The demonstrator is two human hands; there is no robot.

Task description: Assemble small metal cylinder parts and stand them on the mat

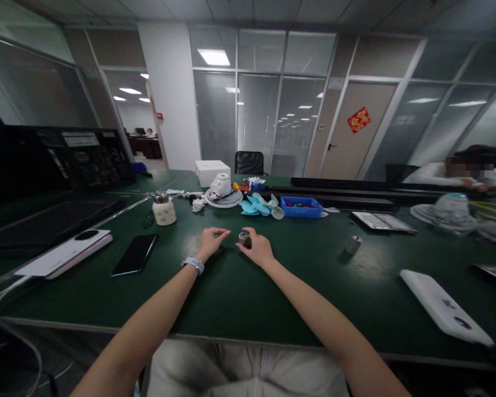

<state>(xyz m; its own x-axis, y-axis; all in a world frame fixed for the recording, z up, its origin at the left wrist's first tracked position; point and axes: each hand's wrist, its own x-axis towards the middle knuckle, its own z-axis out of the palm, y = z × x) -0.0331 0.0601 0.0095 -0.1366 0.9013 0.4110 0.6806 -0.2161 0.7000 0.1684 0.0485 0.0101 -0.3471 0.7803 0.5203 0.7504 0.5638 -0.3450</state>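
My right hand has its thumb and fingers closed round a small metal cylinder, upright just above or on the green table; I cannot tell which. The round top of the cylinder faces up, and its right side is covered by my fingers. To the left of it, my left hand is closed in a pinch with the fingertips pointing at the cylinder, a short gap apart. Whatever is in that pinch is too small to make out. A second metal cylinder stands on the table further right.
Behind my hands lie a white fan part, light blue fan blades and a blue tray. At left are a cream jar and a black phone. A white power bank lies at right. Another person sits far right.
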